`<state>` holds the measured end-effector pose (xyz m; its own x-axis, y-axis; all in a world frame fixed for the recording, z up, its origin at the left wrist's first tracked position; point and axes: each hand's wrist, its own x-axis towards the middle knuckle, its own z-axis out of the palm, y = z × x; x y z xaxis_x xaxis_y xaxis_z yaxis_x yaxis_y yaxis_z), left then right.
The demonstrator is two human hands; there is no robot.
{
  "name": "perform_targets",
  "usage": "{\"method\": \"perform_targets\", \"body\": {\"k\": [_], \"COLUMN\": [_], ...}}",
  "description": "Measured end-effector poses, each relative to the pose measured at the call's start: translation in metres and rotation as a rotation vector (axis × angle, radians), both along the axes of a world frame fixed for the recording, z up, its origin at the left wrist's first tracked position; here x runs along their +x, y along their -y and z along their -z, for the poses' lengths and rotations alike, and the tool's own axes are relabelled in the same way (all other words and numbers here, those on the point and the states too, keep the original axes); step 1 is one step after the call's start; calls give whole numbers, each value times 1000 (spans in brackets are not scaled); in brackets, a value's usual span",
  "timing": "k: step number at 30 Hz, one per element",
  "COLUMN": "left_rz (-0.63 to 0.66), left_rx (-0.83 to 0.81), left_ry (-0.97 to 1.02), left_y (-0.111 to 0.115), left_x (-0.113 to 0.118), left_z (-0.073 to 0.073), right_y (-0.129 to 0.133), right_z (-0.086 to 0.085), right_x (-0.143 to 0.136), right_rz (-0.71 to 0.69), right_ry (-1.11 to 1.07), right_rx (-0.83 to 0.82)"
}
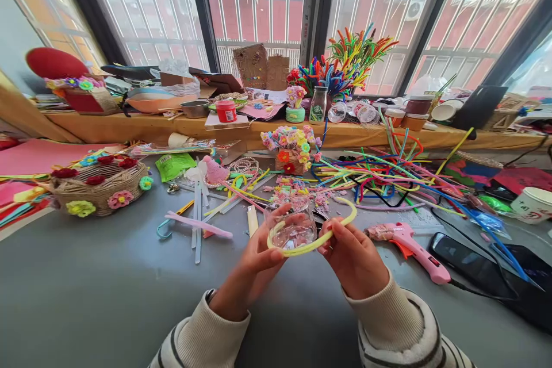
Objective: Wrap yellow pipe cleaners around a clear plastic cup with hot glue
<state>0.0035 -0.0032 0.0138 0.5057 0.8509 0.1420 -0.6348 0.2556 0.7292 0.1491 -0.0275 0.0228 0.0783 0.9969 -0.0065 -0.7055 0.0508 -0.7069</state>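
Note:
Near the middle of the table my left hand (pixel 257 257) grips a clear plastic cup (pixel 296 229), its fingers behind the cup and its thumb across the front. A fuzzy yellow pipe cleaner (pixel 347 207) curves around the cup's near side under that thumb, and its free end loops up at the right. Beside the cup, my right hand (pixel 357 256) is closed in a pinch on the pipe cleaner. Just right of it lies a pink hot glue gun (pixel 409 244). A pale pink pipe cleaner (pixel 199 224) rests on clear glue sticks (pixel 197 241) to the left.
A twine basket with crocheted flowers (pixel 101 187) stands at left. Behind the hands are a flower-filled small box (pixel 293 152) and a heap of loose pipe cleaners (pixel 379 175). A black phone (pixel 461 259) and a paper cup (pixel 532 205) are at right. A crowded wooden ledge (pixel 254 132) runs behind.

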Motion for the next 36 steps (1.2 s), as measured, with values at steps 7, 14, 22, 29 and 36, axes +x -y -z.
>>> {"method": "perform_targets", "body": {"k": [7, 14, 22, 29, 36], "left_rz": [106, 175, 192, 255, 296], "left_rx": [43, 34, 59, 114, 111], "left_ry": [54, 110, 46, 39, 71], "left_y": [2, 0, 3, 4, 5], "left_x": [-4, -4, -5, -8, -8], "left_z": [0, 3, 1, 1, 1], "right_y": [10, 18, 18, 18, 18], "right_z": [-10, -14, -12, -10, -8], "right_x": [-1, -2, -2, -3, -2], "right_rz": [-50, -64, -80, -106, -129], "right_ry": [65, 142, 151, 169, 167], "right_rx": [73, 151, 126, 128, 95]}}
